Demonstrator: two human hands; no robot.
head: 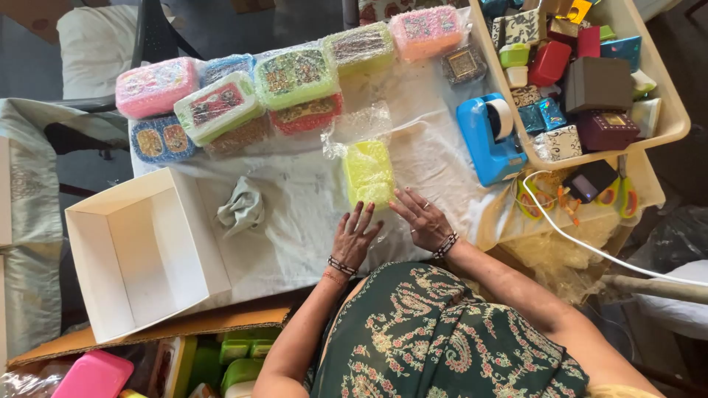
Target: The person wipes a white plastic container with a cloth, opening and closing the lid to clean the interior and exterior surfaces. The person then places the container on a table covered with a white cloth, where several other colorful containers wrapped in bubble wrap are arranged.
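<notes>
At the centre of the frame, my left hand and right hand lying open-fingered just below a yellow bubble-wrapped box, wrapped pink, green boxes stacking upper left, blue tape dispenser sitting right.

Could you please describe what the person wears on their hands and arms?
Both arms are bare, without sleeves. The left hand has a dark beaded bracelet and a thin red thread at the wrist. The right hand has a ring and a dark-and-white beaded bracelet. Fingernails look dark.
</notes>
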